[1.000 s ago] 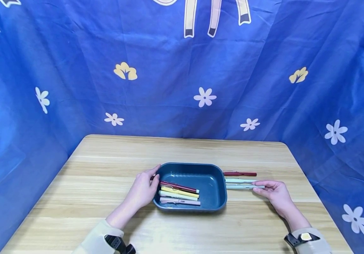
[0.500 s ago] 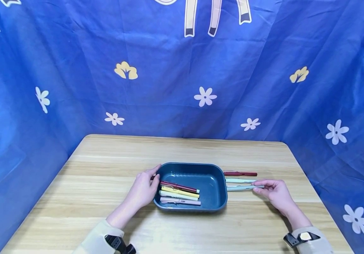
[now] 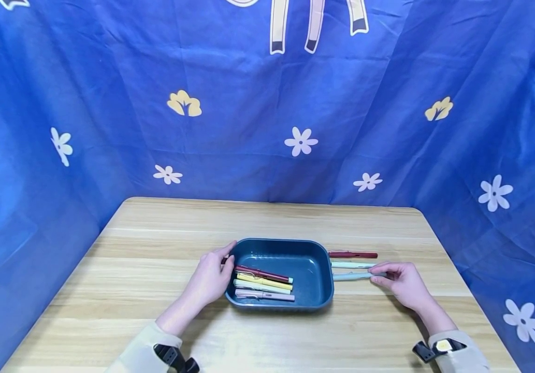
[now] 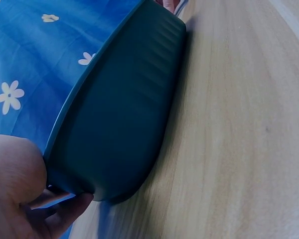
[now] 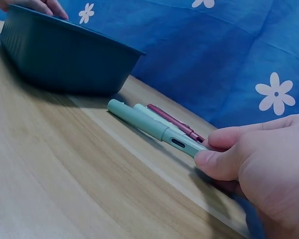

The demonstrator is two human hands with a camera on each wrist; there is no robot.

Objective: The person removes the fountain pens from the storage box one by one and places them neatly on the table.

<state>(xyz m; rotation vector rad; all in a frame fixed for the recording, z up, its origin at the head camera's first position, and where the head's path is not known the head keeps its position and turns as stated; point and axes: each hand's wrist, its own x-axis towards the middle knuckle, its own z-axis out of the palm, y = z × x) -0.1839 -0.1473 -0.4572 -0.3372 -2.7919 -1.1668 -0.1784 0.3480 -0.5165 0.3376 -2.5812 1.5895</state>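
Note:
A dark teal plastic bin (image 3: 278, 307) stands on the wooden table. My left hand (image 3: 211, 277) grips its left end, thumb over the rim; in the left wrist view, fingers (image 4: 70, 211) lie against the outside of the end wall. Inside lie a dark red pen (image 3: 267, 275), a yellow pen (image 3: 272, 282), a pale green pen (image 3: 262, 287) and a grey-mauve pen (image 3: 264, 295). To the right, my right hand (image 3: 402, 285) pinches a blue-green pen (image 5: 139, 119) between thumb and fingers, its capped end pointing at the bin.
Beyond the pinched pen, a mint green pen (image 3: 351, 265) and another dark red pen (image 3: 353, 255) lie roughly parallel beside the bin's right end. A blue patterned cloth (image 3: 248, 155) hangs behind and at both sides of the wooden table (image 3: 164, 233).
My right hand has shifted slightly left, with its fingertips a little further along the blue-green pen. My left hand and the bin look unchanged.

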